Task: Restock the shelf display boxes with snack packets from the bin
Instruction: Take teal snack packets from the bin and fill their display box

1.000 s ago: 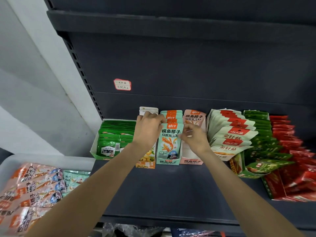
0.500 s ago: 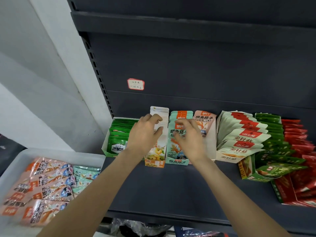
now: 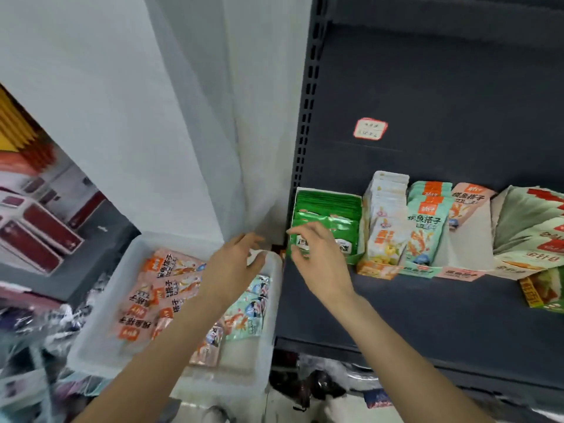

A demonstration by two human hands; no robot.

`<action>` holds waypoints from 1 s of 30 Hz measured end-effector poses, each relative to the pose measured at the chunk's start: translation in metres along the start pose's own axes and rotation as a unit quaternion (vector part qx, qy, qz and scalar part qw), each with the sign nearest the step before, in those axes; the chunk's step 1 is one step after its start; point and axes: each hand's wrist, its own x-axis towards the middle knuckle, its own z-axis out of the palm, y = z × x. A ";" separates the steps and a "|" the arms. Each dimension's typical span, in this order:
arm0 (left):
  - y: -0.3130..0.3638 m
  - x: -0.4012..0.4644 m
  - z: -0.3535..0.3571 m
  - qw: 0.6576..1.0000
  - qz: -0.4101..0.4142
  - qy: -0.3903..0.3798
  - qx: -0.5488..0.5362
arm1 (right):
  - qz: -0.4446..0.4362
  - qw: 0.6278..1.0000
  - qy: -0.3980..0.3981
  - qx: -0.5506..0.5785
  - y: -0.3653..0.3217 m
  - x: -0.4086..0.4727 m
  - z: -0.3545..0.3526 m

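A translucent white bin (image 3: 100, 334) stands left of the dark shelf (image 3: 396, 325). It holds several pink-orange snack packets (image 3: 158, 288) and some mint-green ones (image 3: 247, 319). My left hand (image 3: 232, 270) hovers over the bin, fingers relaxed and holding nothing. My right hand (image 3: 317, 257) is in the air before the green display box (image 3: 326, 221), fingers spread and empty. On the shelf stand a white-yellow packet box (image 3: 384, 221), a mint-green packet box (image 3: 427, 227) and a pink display box (image 3: 467, 215).
Further right on the shelf lie white-and-red packets (image 3: 531, 236) and a green-orange box (image 3: 543, 288). A white wall (image 3: 183, 117) rises behind the bin. Plastic-wrapped goods (image 3: 30, 361) crowd the floor at lower left. A red-edged label (image 3: 370, 129) sticks to the shelf's back panel.
Both hands have left the shelf boxes and swung left toward the bin. The view has turned left, bringing the bin toward the middle.
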 end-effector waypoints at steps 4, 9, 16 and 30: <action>-0.054 -0.005 -0.016 0.999 -0.001 -0.051 -0.001 | 0.035 0.998 -0.047 0.015 -0.032 -0.002 0.060; -0.118 -0.012 -0.021 0.995 -0.002 -0.095 0.014 | 0.077 0.992 -0.101 0.024 -0.054 -0.006 0.128; -0.177 -0.025 0.005 0.969 0.010 -0.213 0.121 | 0.138 0.973 -0.183 -0.035 -0.032 -0.013 0.194; -0.241 -0.051 0.035 0.934 0.008 -0.272 0.232 | 0.108 0.944 -0.220 -0.219 0.018 -0.025 0.240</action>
